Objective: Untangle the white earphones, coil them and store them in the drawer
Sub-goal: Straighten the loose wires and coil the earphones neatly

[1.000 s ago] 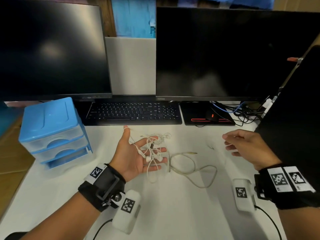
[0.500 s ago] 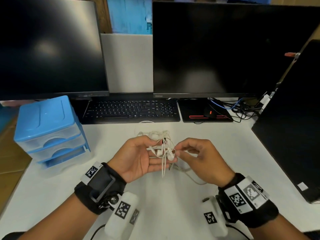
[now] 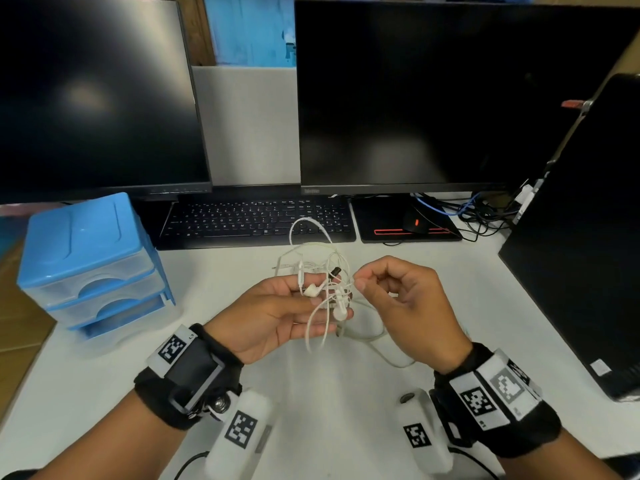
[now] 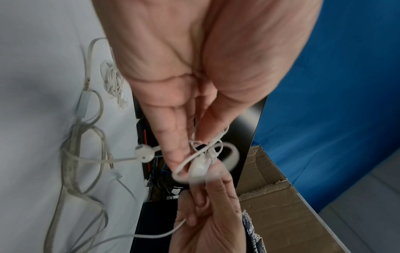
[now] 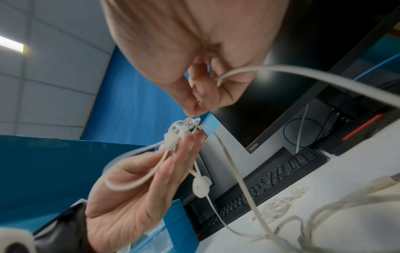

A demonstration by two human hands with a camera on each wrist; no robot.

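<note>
The white earphones (image 3: 325, 289) are a tangled bunch held above the white desk (image 3: 346, 393). My left hand (image 3: 327, 308) lies palm up under them, its thumb pressing the cords and one earbud (image 3: 313, 289) against the fingers. A second earbud (image 4: 143, 153) hangs free below. My right hand (image 3: 358, 284) pinches a thin strand at the knot (image 5: 186, 125) between thumb and forefinger, other fingers curled. The blue three-drawer unit (image 3: 93, 258) stands at the left edge of the desk, its drawers closed, well left of both hands.
A thicker off-white cable (image 3: 374, 337) lies looped on the desk under the hands, and a small white cord bundle (image 5: 279, 205) lies near the keyboard (image 3: 256, 220). Two dark monitors stand behind, a mouse (image 3: 414, 223) on its pad, a black case (image 3: 588, 237) at right.
My right hand came in from the right side of the desk and took hold of a strand of the tangle. The left hand closed on the earphones and raised them a little.
</note>
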